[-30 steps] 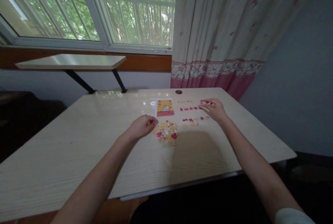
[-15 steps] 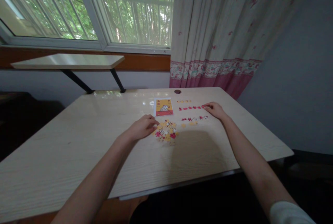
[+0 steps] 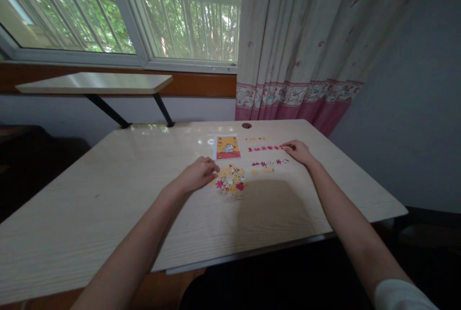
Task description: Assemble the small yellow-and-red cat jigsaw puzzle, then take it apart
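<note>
My right hand (image 3: 298, 151) is at the right end of a row of red jigsaw puzzle pieces (image 3: 264, 148), thumb and fingertips closed on the last puzzle piece, which they partly cover. My left hand (image 3: 201, 173) rests at the left edge of a loose pile of puzzle pieces (image 3: 230, 179) in yellow, white and red. Its fingers are bent, with a gap to the thumb, and I see nothing held in them. Behind the pile lies a picture card (image 3: 228, 147) showing a white cartoon animal on yellow and red.
Nearer me than the red row runs a row of red and white pieces (image 3: 270, 162), with a few yellow pieces (image 3: 268, 170) below it. Orange-yellow pieces (image 3: 255, 139) form a short row farther back. A raised shelf (image 3: 97, 83) stands at the table's back left, and a cable hole (image 3: 247, 126) is at the back edge.
The view has shifted very slightly. Both hands stay in nearly the same places, the right one still at the end of the red row.
</note>
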Tool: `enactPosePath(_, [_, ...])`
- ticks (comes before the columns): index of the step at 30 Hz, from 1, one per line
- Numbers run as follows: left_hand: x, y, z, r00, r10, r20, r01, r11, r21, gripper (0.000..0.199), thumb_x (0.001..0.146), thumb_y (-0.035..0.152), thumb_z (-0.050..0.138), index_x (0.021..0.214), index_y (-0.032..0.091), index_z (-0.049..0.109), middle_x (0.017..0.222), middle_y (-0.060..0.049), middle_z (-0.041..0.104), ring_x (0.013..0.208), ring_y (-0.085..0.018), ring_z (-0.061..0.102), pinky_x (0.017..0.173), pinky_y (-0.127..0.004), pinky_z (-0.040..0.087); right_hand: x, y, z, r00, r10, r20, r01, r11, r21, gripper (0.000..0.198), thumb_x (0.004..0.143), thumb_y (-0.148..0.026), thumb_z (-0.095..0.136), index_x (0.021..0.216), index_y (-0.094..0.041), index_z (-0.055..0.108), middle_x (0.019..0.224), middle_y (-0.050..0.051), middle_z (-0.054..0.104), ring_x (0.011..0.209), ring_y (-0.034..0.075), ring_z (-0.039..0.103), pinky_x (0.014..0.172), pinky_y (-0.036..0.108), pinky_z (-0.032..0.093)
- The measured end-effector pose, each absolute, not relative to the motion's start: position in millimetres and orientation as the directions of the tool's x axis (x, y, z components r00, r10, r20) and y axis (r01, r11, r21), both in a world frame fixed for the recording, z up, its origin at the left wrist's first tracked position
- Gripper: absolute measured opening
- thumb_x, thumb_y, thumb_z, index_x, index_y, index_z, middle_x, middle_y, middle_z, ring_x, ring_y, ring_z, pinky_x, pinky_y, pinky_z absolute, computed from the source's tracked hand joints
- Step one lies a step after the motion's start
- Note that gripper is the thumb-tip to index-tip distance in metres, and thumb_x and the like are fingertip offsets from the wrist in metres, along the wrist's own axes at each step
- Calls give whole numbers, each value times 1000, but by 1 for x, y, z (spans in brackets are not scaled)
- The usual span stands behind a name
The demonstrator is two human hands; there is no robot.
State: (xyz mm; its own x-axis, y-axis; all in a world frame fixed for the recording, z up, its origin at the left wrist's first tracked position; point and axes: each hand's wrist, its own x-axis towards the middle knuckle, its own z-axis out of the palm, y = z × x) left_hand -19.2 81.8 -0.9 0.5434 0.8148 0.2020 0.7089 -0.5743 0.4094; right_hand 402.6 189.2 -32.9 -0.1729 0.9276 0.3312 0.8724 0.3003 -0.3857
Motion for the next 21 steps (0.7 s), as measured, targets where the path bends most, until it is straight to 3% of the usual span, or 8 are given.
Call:
enactPosePath(5, [-17, 80, 3, 501, 838, 216, 683, -537, 496, 15, 69, 26, 58, 80, 18, 65, 81, -5, 60, 79, -19, 52, 75, -29, 40, 401, 188, -34, -174, 922, 345, 892, 296, -341, 29, 80, -37, 56, 100, -22, 68, 101, 9, 65, 93, 22, 56, 83, 35, 42])
enactPosePath(9, [-13, 74, 11, 428, 894, 131, 633, -400, 662, 9, 67, 26, 58, 67, 17, 60, 60, 1, 53, 56, -11, 44, 54, -22, 34, 396, 186, -31, -186, 908, 375, 893, 315, -320, 27, 80, -37, 55, 99, -22, 68, 102, 9, 62, 96, 23, 55, 86, 37, 40])
enactPosePath(13, [-10, 70, 16, 340, 931, 128, 533, -303, 790, 8, 63, 25, 61, 62, 17, 58, 54, 3, 50, 53, -9, 41, 51, -20, 31, 384, 178, -22, -181, 867, 465, 881, 353, -316, 26, 80, -36, 55, 98, -22, 69, 100, 8, 62, 95, 23, 54, 87, 38, 38])
enactPosePath(21, [21, 67, 19, 100, 994, 31, 68, -38, 997, 19, 57, 30, 72, 62, 16, 59, 57, 0, 60, 50, -9, 47, 48, -21, 32, 301, 128, -4, -364, 670, 647, 710, 649, -272, 19, 84, -32, 54, 94, -23, 67, 91, 5, 65, 90, 20, 54, 83, 36, 36])
